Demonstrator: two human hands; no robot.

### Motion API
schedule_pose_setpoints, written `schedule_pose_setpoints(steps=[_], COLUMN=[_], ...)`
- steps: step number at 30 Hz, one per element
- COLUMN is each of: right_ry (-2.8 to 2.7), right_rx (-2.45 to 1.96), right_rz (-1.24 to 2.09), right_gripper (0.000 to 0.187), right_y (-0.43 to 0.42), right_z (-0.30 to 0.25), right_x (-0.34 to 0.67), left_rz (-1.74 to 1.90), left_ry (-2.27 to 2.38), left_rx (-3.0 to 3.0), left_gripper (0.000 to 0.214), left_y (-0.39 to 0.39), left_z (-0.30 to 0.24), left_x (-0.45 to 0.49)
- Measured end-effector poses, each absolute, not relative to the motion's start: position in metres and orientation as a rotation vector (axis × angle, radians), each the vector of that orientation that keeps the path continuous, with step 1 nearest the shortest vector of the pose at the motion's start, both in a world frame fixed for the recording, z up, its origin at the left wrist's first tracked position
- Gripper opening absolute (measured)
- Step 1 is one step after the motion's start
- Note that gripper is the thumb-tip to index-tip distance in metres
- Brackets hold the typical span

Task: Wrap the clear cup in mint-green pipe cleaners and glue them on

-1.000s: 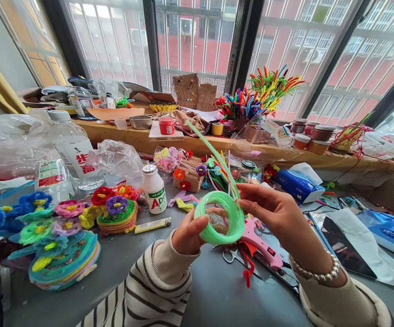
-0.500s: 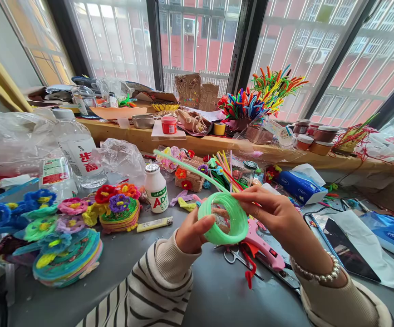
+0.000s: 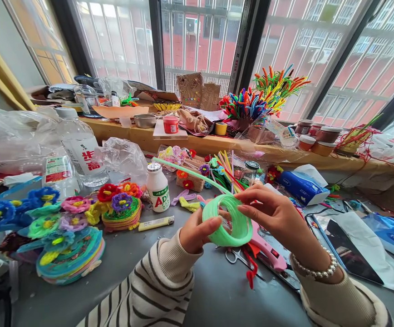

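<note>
Both hands hold a light green pipe-cleaner coil (image 3: 237, 233) wound into a ring above the grey table (image 3: 217, 290). My left hand (image 3: 197, 231) pinches its lower left edge with the thumb on the front. My right hand (image 3: 275, 217) grips the ring's upper right side with bent fingers. A loose green tail (image 3: 186, 170) of the pipe cleaner runs from the ring up and to the left. A pink glue gun (image 3: 268, 252) and scissors (image 3: 236, 258) lie on the table right under the hands.
Stacks of pipe-cleaner flower discs (image 3: 67, 254) sit at the left, with a large water bottle (image 3: 81, 147) and a small white bottle (image 3: 158, 187) behind. A lighter (image 3: 156, 223), loose pipe cleaners (image 3: 224, 170), a tissue pack (image 3: 301, 187) and a cluttered wooden sill (image 3: 200, 143) surround the spot.
The loose green tail has swung from pointing up to lying out to the left. The ring and both hands shifted slightly right and down.
</note>
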State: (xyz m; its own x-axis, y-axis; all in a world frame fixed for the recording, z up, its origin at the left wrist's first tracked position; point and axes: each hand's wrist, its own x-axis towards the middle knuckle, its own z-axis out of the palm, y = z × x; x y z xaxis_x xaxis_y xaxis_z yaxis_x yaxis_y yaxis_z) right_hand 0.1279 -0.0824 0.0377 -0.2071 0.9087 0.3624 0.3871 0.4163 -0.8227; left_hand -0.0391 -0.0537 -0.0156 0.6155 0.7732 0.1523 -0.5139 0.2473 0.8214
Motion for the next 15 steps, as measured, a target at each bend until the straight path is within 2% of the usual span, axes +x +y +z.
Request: schedule_pose_setpoints(steps=[6,15], right_ry=[-1.856,-1.788], right_rx=[-1.151,-1.180], right_rz=[0.653,0.629], right_gripper=[0.020,0.011], right_y=[-0.0806,-0.0776], right_z=[0.0328,0.0290], right_x=[0.1286,0.1250], left_rz=[0.927,0.973], left_ry=[0.435,0.424], left_rx=[1.022,1.148], left_gripper=[0.058,0.051], left_y=[-0.0550,-0.0619], left_z=[-0.0159,-0.0085], left_x=[-0.0397,-0.0399])
